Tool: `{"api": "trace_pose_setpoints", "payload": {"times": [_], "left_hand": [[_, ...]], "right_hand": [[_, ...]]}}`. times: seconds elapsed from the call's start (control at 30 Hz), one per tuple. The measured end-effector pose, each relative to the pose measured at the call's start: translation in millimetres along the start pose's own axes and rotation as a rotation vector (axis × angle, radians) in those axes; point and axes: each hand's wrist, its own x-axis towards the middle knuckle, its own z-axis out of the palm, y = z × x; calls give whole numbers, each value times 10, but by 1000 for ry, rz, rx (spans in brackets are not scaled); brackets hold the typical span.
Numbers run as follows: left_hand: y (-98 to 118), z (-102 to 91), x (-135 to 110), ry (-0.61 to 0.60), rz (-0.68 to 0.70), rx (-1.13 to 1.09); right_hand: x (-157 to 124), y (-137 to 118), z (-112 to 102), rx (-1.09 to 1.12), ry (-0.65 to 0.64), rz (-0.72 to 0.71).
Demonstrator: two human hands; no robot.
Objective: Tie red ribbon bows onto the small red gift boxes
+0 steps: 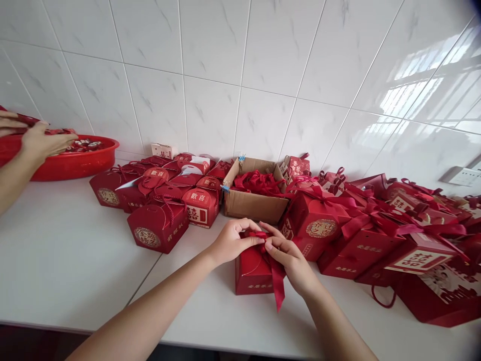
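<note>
Red gift box point(252, 271) on the white counter point(75, 260), before the cardboard box point(252, 204) | left hand point(232, 240), right hand point(287, 256): fingers pinching its red ribbon point(277, 278) on top.

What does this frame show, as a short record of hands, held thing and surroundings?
Left: left hand pinches the red ribbon atop the red gift box.
Right: right hand pinches the same ribbon.
Surface: white counter against a tiled wall.
Behind: open cardboard box holding red ribbons.
Sides: more red boxes on the left, ribbon-tied boxes on the right.
Other person: co-worker's hand over a red basin, far left.
</note>
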Motion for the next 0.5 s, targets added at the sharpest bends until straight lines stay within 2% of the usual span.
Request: {"api": "trace_pose_setpoints", "payload": {"times": [0.17,0.37,0.5], "left_hand": [[-24,12,-1,32,12,-21],[-71,45,-17,63,60,63],[-66,55,-28,82,84,61]], "right_hand": [[32,48,13,131,-4,-27],[51,55,38,237,4,-2],[50,65,59,247,21,-15]]}}
